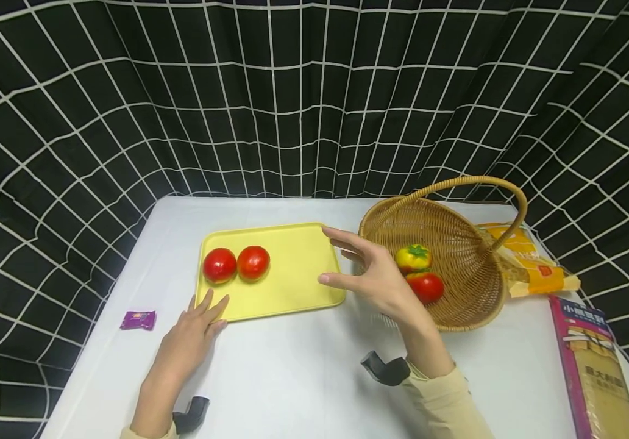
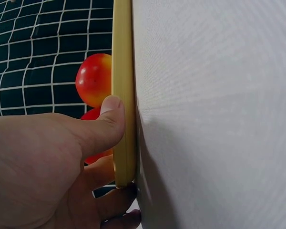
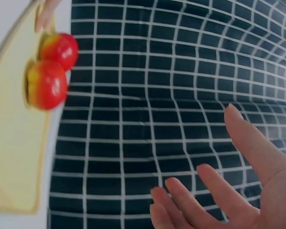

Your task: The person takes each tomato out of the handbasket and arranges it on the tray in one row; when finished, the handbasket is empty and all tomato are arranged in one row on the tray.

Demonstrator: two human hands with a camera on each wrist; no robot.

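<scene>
A yellow tray point(image 1: 292, 268) lies on the white table point(image 1: 303, 378) with two red tomatoes point(image 1: 219, 265) point(image 1: 253, 262) side by side at its left. My left hand point(image 1: 210, 305) rests on the tray's near-left corner, fingers straight. In the left wrist view its thumb point(image 2: 109, 107) lies against the tray rim point(image 2: 123, 71), with a tomato point(image 2: 94, 78) behind it. My right hand point(image 1: 342, 256) hovers open and holds nothing, between the tray and a tipped wicker basket point(image 1: 457, 244). The basket holds a yellow-red tomato point(image 1: 413, 257) and a red tomato point(image 1: 426, 286).
A purple wrapped candy point(image 1: 138, 319) lies left of the tray. An orange bag point(image 1: 534, 262) lies behind the basket, and a pink and tan box point(image 1: 594, 372) sits at the right edge. A black grid-patterned curtain point(image 1: 292, 91) surrounds the table.
</scene>
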